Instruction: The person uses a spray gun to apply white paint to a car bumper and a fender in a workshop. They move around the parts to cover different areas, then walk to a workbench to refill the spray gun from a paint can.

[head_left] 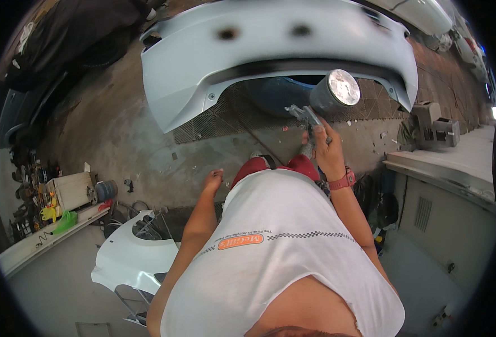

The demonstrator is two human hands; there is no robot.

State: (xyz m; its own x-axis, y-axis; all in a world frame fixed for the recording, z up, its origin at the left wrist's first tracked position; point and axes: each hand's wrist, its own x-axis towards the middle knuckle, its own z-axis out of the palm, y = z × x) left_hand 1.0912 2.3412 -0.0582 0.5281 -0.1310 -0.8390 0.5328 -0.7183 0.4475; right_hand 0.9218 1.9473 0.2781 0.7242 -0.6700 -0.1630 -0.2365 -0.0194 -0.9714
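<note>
Two dark patches (pixel 227 33) suggested the mostly pale bumper (pixel 183 62) beyond the right hand (pixel 329 149) was unfinished; that hand gripped a spray gun (pixel 321 100), the left hand (pixel 213 180) hung half-curled, contents unclear.

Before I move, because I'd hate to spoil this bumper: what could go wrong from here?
The cup on the spray gun overlaps the edge of the bumper in view, so it might knock it; the gap is hard to judge. Dark patches there could show through a thin coat. The right hand is bare, so spray might reach skin.
</note>
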